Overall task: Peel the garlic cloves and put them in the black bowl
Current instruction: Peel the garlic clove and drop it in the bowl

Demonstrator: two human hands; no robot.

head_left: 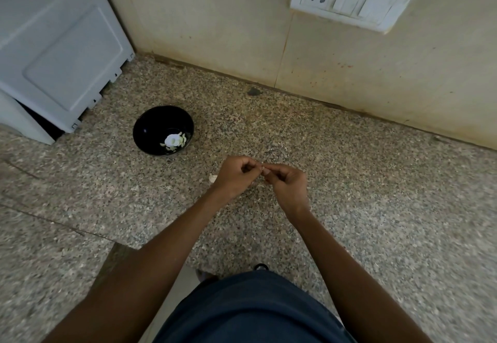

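Between both hands [236,176], sideways clove [262,167]

Bare forearms, dark blue shirt [250,310]

You are looking down on a speckled granite countertop [349,181] that runs back to a cream tiled wall [215,20]. A seam crosses the stone on your left, where one slab meets another. At the far left a white appliance [53,47] stands on the counter, its panelled side turned toward you and its lower edge showing small tabs and slots. High on the wall to your right you see a white switch plate [352,1], mounted slightly askew, with a three-pin socket at its left end and rocker switches beside it. A small dark mark [254,91] sits on the counter just where stone meets wall. Faint reddish specks dot the lower tiles.
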